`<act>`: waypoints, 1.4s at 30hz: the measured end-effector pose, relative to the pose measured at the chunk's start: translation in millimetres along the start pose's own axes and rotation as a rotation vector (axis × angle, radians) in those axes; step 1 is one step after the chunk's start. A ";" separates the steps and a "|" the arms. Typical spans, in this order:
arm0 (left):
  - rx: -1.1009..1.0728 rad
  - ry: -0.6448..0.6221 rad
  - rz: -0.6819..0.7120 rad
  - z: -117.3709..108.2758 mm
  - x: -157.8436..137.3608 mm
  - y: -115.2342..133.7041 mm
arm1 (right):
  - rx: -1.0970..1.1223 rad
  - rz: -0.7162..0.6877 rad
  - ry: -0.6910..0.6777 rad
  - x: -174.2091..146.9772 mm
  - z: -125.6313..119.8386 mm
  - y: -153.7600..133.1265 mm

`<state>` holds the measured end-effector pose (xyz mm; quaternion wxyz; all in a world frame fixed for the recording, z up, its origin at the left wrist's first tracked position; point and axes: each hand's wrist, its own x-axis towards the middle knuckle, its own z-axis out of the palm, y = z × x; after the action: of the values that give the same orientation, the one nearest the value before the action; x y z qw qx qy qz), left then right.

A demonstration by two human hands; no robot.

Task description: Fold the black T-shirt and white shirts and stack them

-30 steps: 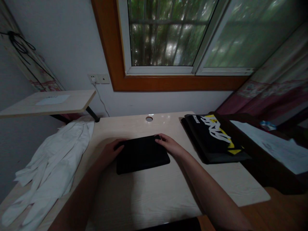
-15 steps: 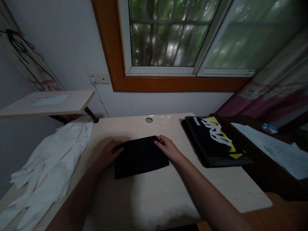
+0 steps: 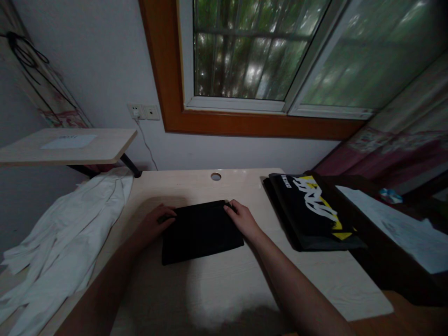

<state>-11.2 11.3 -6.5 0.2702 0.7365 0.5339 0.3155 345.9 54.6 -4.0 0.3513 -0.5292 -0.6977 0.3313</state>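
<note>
A black folded cloth (image 3: 203,233) lies on the pale table as a flat, roughly four-sided piece. My left hand (image 3: 159,220) grips its far left corner, thumb on top and fingers curled at the edge. At the far right corner, my right hand (image 3: 240,215) pinches the cloth between thumb and fingers. The fingertips under the edge are hidden. To the right of my right hand rests a stack of folded black garments (image 3: 297,210), the top one with a white and yellow print.
A crumpled white garment (image 3: 80,219) covers the table's left side, below a small raised shelf (image 3: 119,142) on black legs. The table (image 3: 227,289) has a round cable hole (image 3: 216,177) at the back. A dark surface with paper (image 3: 388,224) stands at right.
The view has shifted slightly. Both hands keep their hold on the cloth's far corners, and the cloth appears slightly further left and nearer in the picture.
</note>
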 end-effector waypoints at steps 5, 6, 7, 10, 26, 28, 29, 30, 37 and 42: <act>-0.035 -0.027 -0.015 -1.3 0.2 1.2 | 0.030 0.004 -0.006 -0.1 0.5 1.8; -0.043 -0.030 -0.017 -1.7 0.1 2.2 | 0.040 0.003 -0.010 -0.2 0.7 1.9; -0.049 -0.032 -0.015 -2.1 -0.1 3.4 | 0.049 0.002 -0.012 -0.3 0.8 2.0; -0.063 -0.044 -0.003 -3.0 -1.0 7.0 | 0.061 -0.004 -0.004 -0.6 1.3 2.4; 0.045 -0.048 0.051 -3.5 -0.3 11.2 | 0.052 -0.006 0.008 -1.1 0.3 -0.8; 0.053 -0.040 0.055 -3.8 -0.8 10.8 | 0.044 -0.008 0.010 -1.1 0.1 -1.3; 0.054 -0.039 0.061 -4.0 -1.1 10.6 | 0.038 -0.006 0.010 -1.1 -0.1 -1.8; 0.053 -0.039 0.068 -4.2 -1.3 10.5 | 0.032 -0.003 0.010 -1.1 -0.3 -2.4; 0.036 -0.073 0.078 -4.6 -0.8 12.5 | 0.027 0.013 0.009 -1.0 0.1 -3.0; 0.043 -0.081 0.091 -4.3 -0.5 11.6 | 0.036 0.006 0.011 -0.8 1.0 -2.1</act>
<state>-7.4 7.8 4.7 0.2613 0.7779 0.4948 0.2858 344.2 53.2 -2.8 0.3636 -0.5268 -0.6882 0.3417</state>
